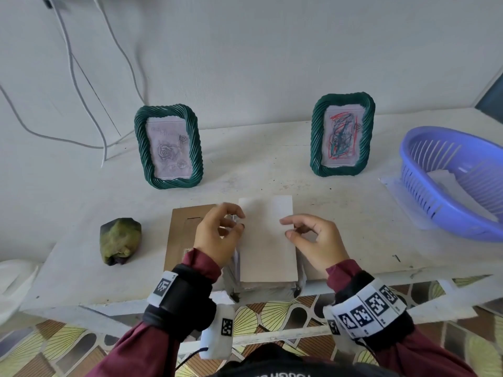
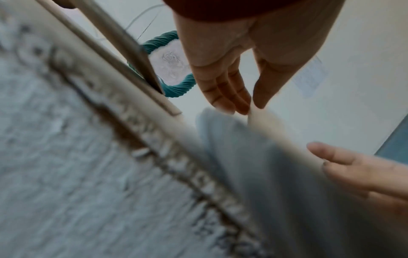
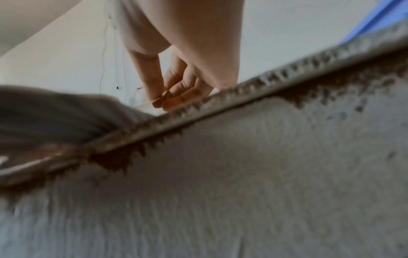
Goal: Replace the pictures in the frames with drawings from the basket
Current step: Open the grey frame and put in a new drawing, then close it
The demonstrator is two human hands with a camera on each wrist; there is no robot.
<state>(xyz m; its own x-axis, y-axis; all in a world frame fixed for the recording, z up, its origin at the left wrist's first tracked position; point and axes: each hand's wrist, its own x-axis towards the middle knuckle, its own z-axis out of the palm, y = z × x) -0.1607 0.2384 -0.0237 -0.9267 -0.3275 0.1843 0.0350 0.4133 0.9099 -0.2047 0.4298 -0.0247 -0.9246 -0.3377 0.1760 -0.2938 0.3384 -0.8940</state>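
Handling a pale sheet (image 1: 268, 240) at the near edge of the table (image 1: 340, 213), both hands meet over a frame lying face down there.

- Left hand (image 1: 217, 235): fingers curled, tips pinched on the sheet's upper left corner; the left wrist view shows thumb and fingers closing on a thin edge. Probably so placed to steady or lift that corner.
- Right hand (image 1: 315, 240): fingers bent, thumb and forefinger at the sheet's right edge. Whether it grips or only touches, I cannot tell; the right wrist view is too blurred.
- Sheet: blank side up, lying along the face-down frame, whose rim barely shows beneath it. Whether it is a drawing or a removed picture is hidden.
- Cardboard backing (image 1: 182, 235): brown, flat, just left of the sheet, partly under the left hand; presumably set aside to open the frame.
- Left frame (image 1: 168, 142): green, upright near the wall, holding a grey rose picture, not yet swapped.
- Right frame (image 1: 342, 134): green, upright, holding a scribbled drawing in red and blue.
- Basket (image 1: 449, 170): purple, far right, paper inside, well apart from the hands.
- Crumpled green bundle (image 1: 119, 240): left of the backing.
- Cables (image 1: 81, 85): hanging on the wall.
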